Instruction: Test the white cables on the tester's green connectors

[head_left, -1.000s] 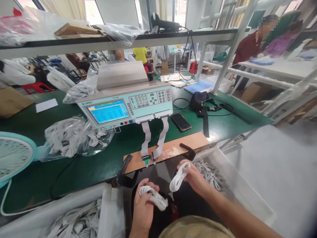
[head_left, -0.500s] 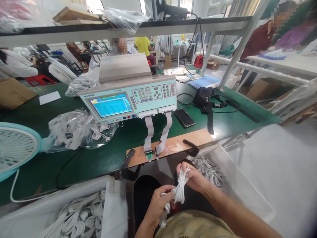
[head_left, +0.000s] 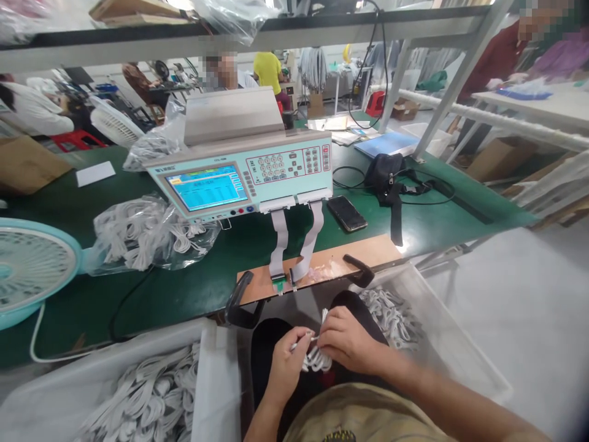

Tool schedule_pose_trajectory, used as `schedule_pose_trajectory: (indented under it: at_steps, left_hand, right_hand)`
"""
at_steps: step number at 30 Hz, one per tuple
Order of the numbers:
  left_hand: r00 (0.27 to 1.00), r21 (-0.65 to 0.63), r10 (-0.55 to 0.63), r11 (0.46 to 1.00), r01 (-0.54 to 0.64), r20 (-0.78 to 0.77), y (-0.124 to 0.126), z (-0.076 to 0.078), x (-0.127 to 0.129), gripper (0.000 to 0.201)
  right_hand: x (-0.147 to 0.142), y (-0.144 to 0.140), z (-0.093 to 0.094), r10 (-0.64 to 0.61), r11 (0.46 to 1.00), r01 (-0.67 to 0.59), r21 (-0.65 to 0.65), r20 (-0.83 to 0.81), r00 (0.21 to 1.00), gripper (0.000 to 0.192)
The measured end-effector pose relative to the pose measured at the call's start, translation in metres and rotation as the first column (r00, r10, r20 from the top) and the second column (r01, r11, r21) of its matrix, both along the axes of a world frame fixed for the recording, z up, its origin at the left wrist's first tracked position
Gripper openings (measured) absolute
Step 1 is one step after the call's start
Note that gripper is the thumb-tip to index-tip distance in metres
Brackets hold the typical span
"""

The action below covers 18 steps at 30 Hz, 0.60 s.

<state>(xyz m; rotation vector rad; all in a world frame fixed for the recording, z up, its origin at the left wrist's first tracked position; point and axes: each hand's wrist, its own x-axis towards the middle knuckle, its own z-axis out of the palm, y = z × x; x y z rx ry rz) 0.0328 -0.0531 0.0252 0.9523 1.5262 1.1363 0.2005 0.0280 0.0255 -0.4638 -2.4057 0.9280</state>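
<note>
A coiled white cable [head_left: 316,361] is between my two hands above my lap. My left hand [head_left: 289,362] is closed, with thumb and forefinger pinching the cable near one end. From the other side, my right hand [head_left: 347,339] is closed over the coil, its fingers bent around it; part of the coil is hidden under them. In front of the hands, a wooden board [head_left: 368,250] lies along the table edge, with two grey ribbon cables [head_left: 278,245] leading to a small green connector board [head_left: 280,286] on it.
A cable tester [head_left: 276,169] with a lit screen stands on the green table [head_left: 193,301]. Two black clamps [head_left: 243,301] grip the board. White bins [head_left: 216,368] of cables flank my legs. A fan [head_left: 37,270], bagged cables [head_left: 133,236], a phone [head_left: 347,213] and a black bag [head_left: 384,178] lie around.
My hands have drawn closer together. The right hand has moved down over the coil, which was upright and now hangs lower between them. The view has shifted slightly.
</note>
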Motion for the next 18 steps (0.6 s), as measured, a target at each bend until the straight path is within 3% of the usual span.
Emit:
schedule_pose_trajectory:
  at_steps: [3,7,10,14,16,18]
  left_hand:
    - [0.986,-0.079,0.061,0.996,-0.049,0.155,0.002,-0.003,-0.004,0.022]
    - [0.87,-0.221,0.113,0.975,-0.005,0.48,0.002,-0.013,-0.005,0.021]
    - [0.791,-0.271,0.118,0.96,0.063,0.6,0.001,-0.019,-0.006,0.021]
    - [0.751,-0.324,0.156,0.943,0.081,0.642,0.002,-0.021,-0.007,0.022]
    - [0.721,-0.311,0.193,0.95,0.033,0.665,0.005,-0.019,-0.007,0.022]
    - [0.722,-0.256,0.243,0.962,-0.094,0.648,0.009,-0.017,-0.006,0.021]
  right_hand:
    - [-0.009,0.0,0.006,0.095,0.995,-0.095,0.03,-0.002,0.995,0.019]
    - [-0.016,0.005,0.018,0.23,0.97,-0.237,0.054,0.117,0.966,0.025]
    - [-0.018,0.009,0.028,0.324,0.945,-0.317,-0.083,0.088,0.942,0.025]
    - [-0.023,0.008,0.03,0.463,0.875,-0.441,-0.201,0.077,0.883,0.021]
    - [-0.027,0.007,0.027,0.42,0.897,-0.4,-0.19,0.077,0.904,0.019]
    - [-0.032,0.009,0.02,0.266,0.943,-0.253,-0.215,0.031,0.964,0.018]
